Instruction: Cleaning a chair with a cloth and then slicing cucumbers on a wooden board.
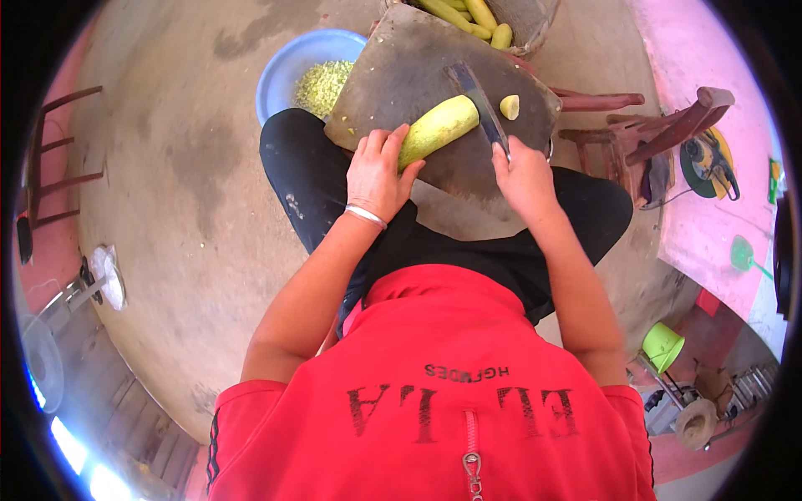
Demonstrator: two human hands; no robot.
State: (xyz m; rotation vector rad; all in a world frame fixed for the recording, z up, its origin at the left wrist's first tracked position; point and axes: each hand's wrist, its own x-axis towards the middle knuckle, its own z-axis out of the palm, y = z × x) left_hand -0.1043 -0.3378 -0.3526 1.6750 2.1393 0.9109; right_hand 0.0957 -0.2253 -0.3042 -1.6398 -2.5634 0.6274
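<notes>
Slicing a pale green gourd on a lap-held board.

Left hand [378, 175] closed around the gourd [436, 129], pinning it to the dark board [393, 75]; fingers are best kept back from the cleaver [478, 104], gripped in the right hand [525, 177]. A cut piece [509, 106] lies beyond. The handle is hidden; basket [535, 25] cut off.

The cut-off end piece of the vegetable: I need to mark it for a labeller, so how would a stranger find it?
Find the dark round wooden chopping board on the person's lap. Right of the dark knife blade lies a small pale yellow stub, alone, unlike the long yellow-green vegetable under the left hand.
</notes>
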